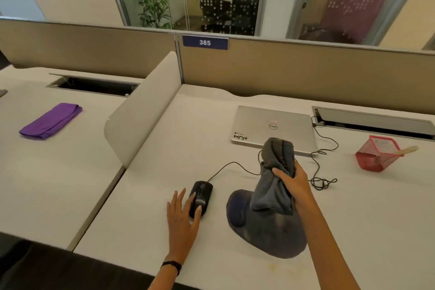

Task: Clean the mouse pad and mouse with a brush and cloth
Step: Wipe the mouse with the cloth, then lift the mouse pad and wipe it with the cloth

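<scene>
Near the front edge of the pale counter point(131, 231), a person's left hand point(182, 215) lies flat, fingers straight and spread. Its fingertips rest on the left side of a black wired mouse point(200, 198). Just right of the mouse lies a dark blue mouse pad point(266, 235) with a raised wrist rest. Above the pad, the right hand point(295, 183) clenches a bunched grey cloth point(275, 179), held upright; whether its hanging end touches the pad cannot be told. A broad stretch of counter runs from the mouse to the left edge.

Behind the cloth, the mouse cable point(322, 181) loops and tangles. Further back lies a closed silver laptop point(273, 125) with a Dell logo and a sticker reading "WMN". Towards the right edge, a red mesh holder point(374, 158) lies tipped over, with a pale wooden handle point(406, 150) poking out. On the back partition, a blue sign point(205, 42) reads "385".
</scene>
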